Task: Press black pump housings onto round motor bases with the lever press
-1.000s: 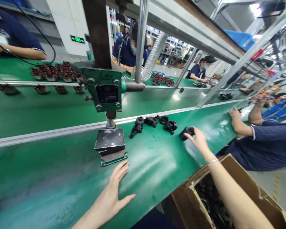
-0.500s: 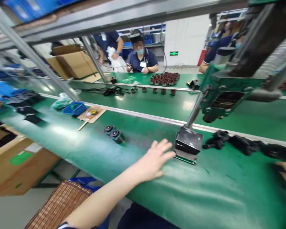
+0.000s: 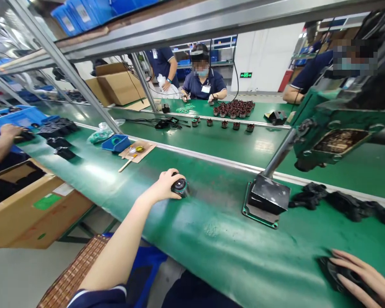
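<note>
My left hand is curled around a black cylindrical part with a round top and a green ring, standing on the green bench. Its fingers cover part of it, and a second part like it may be hidden behind them. At the lower right, my right hand has its fingers over a black moulded plastic part, slightly blurred. Between the hands stands a bench press with a black metal block and base plate at its foot.
Several black moulded parts lie right of the press. Left are a brush on cardboard, a small blue bin and a co-worker's hand by black parts. A metal rail borders the far lane. Another person sits opposite.
My left hand has moved left from beside the press and closed around a cylindrical part. My right hand has come further into view with a black part. The view has shifted.
</note>
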Tool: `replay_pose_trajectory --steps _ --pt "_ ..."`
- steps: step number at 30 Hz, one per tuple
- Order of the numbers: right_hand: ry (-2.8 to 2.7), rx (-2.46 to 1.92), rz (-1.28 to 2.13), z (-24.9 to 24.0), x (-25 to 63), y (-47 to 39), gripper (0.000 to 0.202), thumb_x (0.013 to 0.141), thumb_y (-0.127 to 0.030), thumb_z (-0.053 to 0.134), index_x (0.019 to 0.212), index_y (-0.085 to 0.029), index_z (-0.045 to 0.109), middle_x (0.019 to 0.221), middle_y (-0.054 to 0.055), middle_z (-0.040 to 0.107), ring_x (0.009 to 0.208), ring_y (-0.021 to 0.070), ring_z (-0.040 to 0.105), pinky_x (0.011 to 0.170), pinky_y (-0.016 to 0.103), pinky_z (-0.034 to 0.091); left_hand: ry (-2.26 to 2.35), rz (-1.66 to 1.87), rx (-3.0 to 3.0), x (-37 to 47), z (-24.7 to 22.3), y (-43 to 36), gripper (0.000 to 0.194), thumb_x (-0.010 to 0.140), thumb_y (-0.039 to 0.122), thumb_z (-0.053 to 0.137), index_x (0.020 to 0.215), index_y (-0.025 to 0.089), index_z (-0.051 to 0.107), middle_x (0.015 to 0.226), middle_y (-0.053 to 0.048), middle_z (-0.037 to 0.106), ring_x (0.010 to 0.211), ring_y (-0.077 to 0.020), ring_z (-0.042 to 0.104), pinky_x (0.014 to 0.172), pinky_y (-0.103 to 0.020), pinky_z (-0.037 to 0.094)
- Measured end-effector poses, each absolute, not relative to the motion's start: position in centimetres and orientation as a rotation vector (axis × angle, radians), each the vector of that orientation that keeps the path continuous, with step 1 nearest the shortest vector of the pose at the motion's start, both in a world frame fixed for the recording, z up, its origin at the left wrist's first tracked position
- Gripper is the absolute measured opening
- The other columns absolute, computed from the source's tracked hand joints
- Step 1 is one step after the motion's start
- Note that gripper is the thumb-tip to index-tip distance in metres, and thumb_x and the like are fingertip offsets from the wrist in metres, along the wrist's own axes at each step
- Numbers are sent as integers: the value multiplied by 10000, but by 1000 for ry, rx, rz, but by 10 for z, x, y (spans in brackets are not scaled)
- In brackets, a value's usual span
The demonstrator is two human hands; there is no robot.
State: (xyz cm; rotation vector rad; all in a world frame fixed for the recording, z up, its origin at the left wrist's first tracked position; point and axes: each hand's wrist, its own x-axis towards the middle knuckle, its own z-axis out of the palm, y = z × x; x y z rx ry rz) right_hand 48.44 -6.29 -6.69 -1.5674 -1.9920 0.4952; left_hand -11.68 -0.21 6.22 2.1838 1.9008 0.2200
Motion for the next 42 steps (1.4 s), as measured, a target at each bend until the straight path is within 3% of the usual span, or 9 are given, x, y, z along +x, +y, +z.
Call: replay_pose_trajectory --steps 3,6,9,12,14,16,21,30,42 --pt "-2049 -1606 630 -47 461 -70 539 724 -649 581 1063 -233 629 1323 46 513 1204 187 567 962 317 565 1740 287 2232 -65 57 -14 652 640 340 835 1227 304 553 1392 -111 373 1360 -417 291 1088 -626 294" --pt "-1972 -1562 762 -29 425 -72 483 754 -608 591 917 -154 598 1315 81 509 1164 138 592 975 246 551 1699 339 2361 -15 56 -27 634 615 409 853 1183 319 585 1488 -113 295 1431 -500 43 1037 -802 64" --pt "-1985 -1527 742 -16 395 -72 419 773 -551 609 897 -151 618 1266 81 535 1157 108 586 1007 230 521 1545 486 2535 27 53 -38 578 612 379 860 1116 251 608 1538 -119 242 1451 -472 -30 1065 -773 -61" --pt "-1976 -1541 693 -9 373 -75 366 780 -515 619 947 -192 660 1213 59 565 1138 92 578 1010 237 502 1186 595 2490 60 42 -43 565 653 338 833 1128 178 572 1460 -167 359 1435 -392 209 1168 -614 184" --pt "-1939 -1550 712 -8 362 -77 363 778 -513 622 940 -193 671 1185 59 582 1113 94 582 1014 254 495 984 613 2313 78 31 -44 580 677 319 814 1167 171 541 1345 -162 471 1311 -321 438 1092 -478 408" --pt "-1909 -1562 737 -9 355 -76 375 762 -523 635 906 -178 674 1154 61 603 1091 99 591 1013 266 495 871 643 2122 93 18 -44 615 686 297 806 1215 188 513 1254 -134 537 1199 -277 540 1019 -423 485" --pt "-1786 -1653 746 17 352 -68 394 784 -519 608 892 -142 648 1107 50 641 987 77 639 908 208 523 815 785 1640 108 -5 -48 832 646 239 840 1342 223 384 1344 -130 528 1246 -268 540 1068 -443 453" --pt "-2019 -1401 415 64 291 -75 185 787 -304 659 910 -168 628 1012 -22 660 920 -2 639 764 63 516 834 778 1603 105 -11 -52 723 673 301 837 1271 232 437 1315 -100 566 1219 -275 570 1060 -461 459" --pt "-2131 -1365 125 50 282 -85 283 753 -205 690 999 -141 567 1086 26 630 1076 50 612 946 160 532 804 798 1723 103 -14 -51 691 744 319 778 1315 229 400 1324 -120 567 1222 -274 564 1034 -450 473"
